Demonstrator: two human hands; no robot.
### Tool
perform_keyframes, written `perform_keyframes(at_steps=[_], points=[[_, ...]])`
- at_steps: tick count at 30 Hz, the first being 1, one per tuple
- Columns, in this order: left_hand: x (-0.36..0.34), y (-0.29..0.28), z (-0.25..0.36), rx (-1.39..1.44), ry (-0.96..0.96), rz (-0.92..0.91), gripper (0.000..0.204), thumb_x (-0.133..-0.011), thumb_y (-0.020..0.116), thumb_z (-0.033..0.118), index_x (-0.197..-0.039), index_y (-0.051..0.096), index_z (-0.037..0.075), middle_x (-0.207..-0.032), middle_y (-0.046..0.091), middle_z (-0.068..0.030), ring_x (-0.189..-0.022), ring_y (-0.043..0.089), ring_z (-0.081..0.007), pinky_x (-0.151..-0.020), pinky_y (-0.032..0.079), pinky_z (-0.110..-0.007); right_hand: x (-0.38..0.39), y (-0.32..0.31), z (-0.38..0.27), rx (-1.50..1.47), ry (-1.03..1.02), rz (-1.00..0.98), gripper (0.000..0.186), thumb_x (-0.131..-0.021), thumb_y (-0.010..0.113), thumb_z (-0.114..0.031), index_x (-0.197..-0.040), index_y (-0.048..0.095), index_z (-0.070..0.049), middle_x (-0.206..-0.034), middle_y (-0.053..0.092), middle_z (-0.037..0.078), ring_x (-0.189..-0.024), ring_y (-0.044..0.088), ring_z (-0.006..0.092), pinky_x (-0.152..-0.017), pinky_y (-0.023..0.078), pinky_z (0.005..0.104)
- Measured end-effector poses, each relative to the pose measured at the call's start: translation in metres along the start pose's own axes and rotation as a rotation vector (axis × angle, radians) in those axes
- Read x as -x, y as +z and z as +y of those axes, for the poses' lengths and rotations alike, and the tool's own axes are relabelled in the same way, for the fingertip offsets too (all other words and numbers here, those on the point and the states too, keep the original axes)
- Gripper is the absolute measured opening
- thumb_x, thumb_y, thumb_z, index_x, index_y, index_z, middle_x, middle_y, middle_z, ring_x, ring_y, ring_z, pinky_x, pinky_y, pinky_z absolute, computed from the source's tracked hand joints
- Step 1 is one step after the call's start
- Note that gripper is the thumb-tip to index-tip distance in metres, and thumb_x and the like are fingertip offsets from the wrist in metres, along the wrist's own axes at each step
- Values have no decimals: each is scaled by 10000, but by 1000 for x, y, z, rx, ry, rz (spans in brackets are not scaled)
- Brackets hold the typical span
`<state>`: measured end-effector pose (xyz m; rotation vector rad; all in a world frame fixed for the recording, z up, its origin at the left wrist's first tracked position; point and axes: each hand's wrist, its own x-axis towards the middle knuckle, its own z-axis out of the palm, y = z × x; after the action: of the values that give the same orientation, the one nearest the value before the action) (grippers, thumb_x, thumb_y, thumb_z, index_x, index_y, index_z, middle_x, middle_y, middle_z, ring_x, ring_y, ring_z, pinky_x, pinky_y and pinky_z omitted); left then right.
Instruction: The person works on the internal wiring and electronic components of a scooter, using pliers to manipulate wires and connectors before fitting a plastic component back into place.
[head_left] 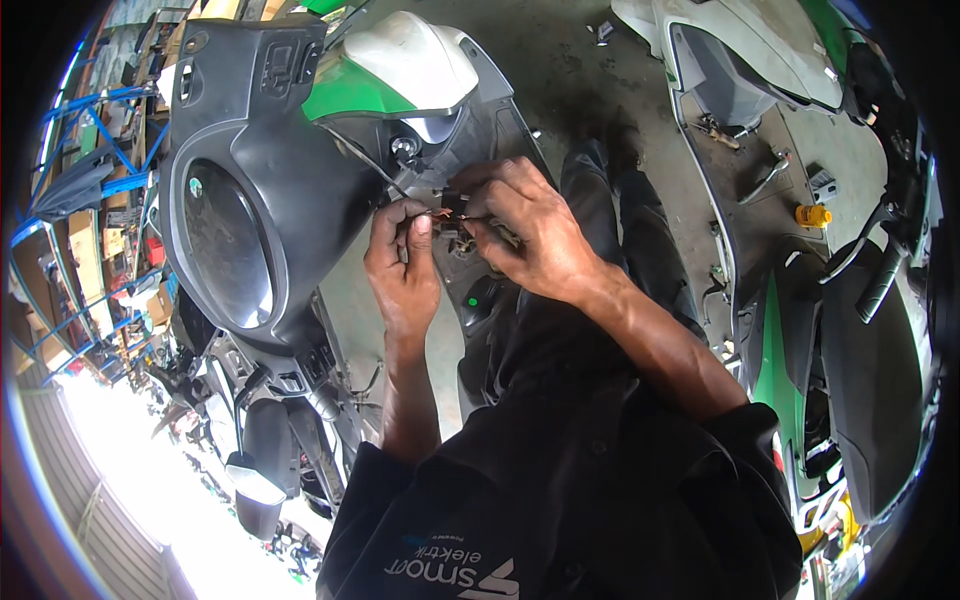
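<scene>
A black cable (358,153) runs down from a scooter's front section to my left hand (404,262). That hand is closed, its thumb and fingers pinching the cable near bare copper-coloured strands (442,212). Just to the right, my right hand (535,232) is closed too, its thumb and forefinger pinching a thin wire whose tip points at those strands. Whether the two ends touch is too small to tell. Both hands are raised beside the scooter's dark grey front panel (325,170), which has a glossy oval face. Its green and white fender (415,70) lies beyond them.
A second scooter stands on the right, with a white and green panel (765,45), a black seat (870,390) and a handlebar grip (882,285). On its footboard sits a small yellow container (813,216). Blue-framed shelving (120,185) holds boxes at the far left.
</scene>
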<state>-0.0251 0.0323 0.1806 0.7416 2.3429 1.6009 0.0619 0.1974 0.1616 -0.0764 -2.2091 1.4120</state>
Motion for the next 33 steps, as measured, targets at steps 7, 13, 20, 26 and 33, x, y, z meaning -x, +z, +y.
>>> perform_keyframes(at_steps=[7, 13, 20, 26, 33], points=[[-3, -9, 8, 105, -4, -10, 99, -1030, 578, 67, -1077, 596, -19, -950, 623, -44, -864, 576, -93, -788, 474, -247, -17, 6, -7, 119, -271, -64, 267, -732, 787, -43, -966, 659, -40, -1167, 655, 87, -1067, 610, 285, -897, 516, 396], [-2, -12, 7, 169, 47, 18, 73, -1015, 597, 52, -1049, 609, -12, -952, 620, -36, -867, 569, -89, -788, 467, -240, -24, 7, -14, 101, -305, 0, 243, -732, 773, 3, -951, 669, -26, -1058, 677, 88, -930, 647, 277, -831, 532, 375], [-1, -9, -2, 337, 50, 126, 69, -1004, 610, 61, -1035, 612, -1, -958, 620, -33, -871, 562, -86, -798, 447, -233, -29, 17, -20, -92, -200, 75, 197, -739, 728, 54, -894, 632, -21, -972, 667, 105, -881, 655, 275, -795, 536, 360], [-3, -17, -4, 445, 82, 49, 155, -1008, 615, 166, -1014, 609, 11, -930, 603, -26, -834, 540, -95, -777, 421, -237, -34, 23, -23, -309, -16, 108, 192, -749, 703, 55, -897, 599, -8, -872, 625, 104, -806, 633, 270, -743, 518, 356], [-10, -16, 10, -15, 89, 34, 150, -959, 693, 112, -1015, 620, -6, -945, 616, -56, -834, 579, -127, -740, 478, -287, -29, 25, -17, -450, 185, 86, 138, -827, 694, 16, -912, 586, 2, -868, 630, 80, -807, 618, 170, -740, 511, 316]])
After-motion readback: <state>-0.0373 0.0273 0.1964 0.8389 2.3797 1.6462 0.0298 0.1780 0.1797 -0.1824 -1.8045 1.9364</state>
